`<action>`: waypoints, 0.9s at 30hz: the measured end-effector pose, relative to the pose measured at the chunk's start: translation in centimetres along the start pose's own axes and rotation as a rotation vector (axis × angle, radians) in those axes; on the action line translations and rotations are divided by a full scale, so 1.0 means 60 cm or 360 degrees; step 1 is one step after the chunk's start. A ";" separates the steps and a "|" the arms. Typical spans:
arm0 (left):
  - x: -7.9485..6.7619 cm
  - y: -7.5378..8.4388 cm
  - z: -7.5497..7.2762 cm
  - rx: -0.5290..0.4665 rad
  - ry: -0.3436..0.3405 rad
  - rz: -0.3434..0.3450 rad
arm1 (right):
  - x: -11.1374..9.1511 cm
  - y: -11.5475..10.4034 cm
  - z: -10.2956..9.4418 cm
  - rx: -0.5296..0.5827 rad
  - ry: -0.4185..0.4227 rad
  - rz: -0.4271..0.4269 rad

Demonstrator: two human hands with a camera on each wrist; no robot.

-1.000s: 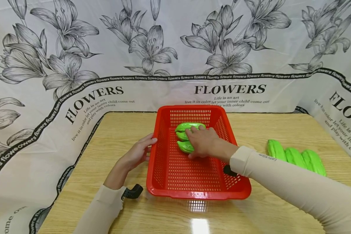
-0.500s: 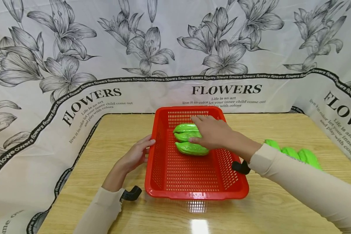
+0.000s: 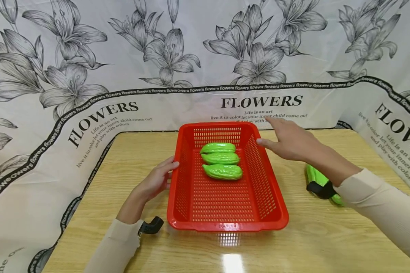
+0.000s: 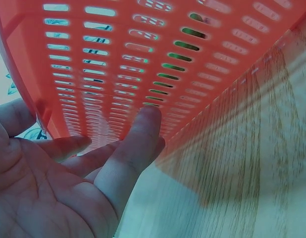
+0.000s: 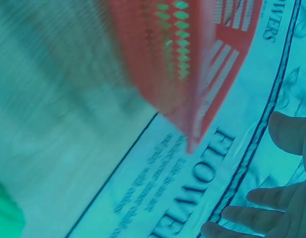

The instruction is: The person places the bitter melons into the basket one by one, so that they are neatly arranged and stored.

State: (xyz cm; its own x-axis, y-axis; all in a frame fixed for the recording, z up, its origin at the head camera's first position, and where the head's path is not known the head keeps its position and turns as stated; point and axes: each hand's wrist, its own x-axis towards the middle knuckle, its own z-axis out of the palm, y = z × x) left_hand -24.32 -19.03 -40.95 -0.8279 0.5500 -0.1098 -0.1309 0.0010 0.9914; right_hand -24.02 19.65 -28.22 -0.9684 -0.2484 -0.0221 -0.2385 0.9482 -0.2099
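Three light green, bumpy bitter gourds [image 3: 223, 171] lie one behind another in the red perforated plastic basket [image 3: 225, 226]. My left hand [image 3: 156, 179] holds the basket's left side, thumb at the rim and fingers against the outer wall. In the left wrist view, the fingers [image 4: 138, 136] lie along the slotted wall. My right hand [image 3: 294, 142] holds nothing, its fingers extended, above and just right of the basket's right rim. More green gourds [image 3: 316, 175] lie on the table to the right, partly hidden by my right forearm and wrist camera.
The basket stands mid-table on a wood-grain table [image 3: 123, 242]. A white cloth with flower prints [image 3: 157, 110] hangs behind the table and down both sides. Black camera mounts [image 3: 151, 226] stick out from both wrists.
My right hand has lifted away from the gourds in the basket and moved right, past the rim. The left hand has stayed at the basket's left side.
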 end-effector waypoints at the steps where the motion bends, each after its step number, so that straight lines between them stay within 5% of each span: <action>1: 0.000 0.000 0.000 0.0001 0.0002 0.0001 | -0.003 0.013 0.000 0.0003 0.0002 0.0024; 13: 0.000 0.001 -0.001 -0.0004 -0.0008 0.0010 | -0.045 0.156 0.063 0.0085 -0.0009 0.0284; 27: 0.003 0.001 0.000 -0.0007 -0.0011 0.0025 | -0.079 0.210 0.141 -0.0053 0.0084 0.0439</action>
State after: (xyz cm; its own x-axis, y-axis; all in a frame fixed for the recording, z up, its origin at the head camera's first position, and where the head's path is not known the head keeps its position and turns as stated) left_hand -24.48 -18.97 -40.88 -0.8261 0.5556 -0.0939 -0.1203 -0.0112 0.9927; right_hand -21.82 31.12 -39.05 -0.9993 0.0295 -0.0227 0.0329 0.9848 -0.1708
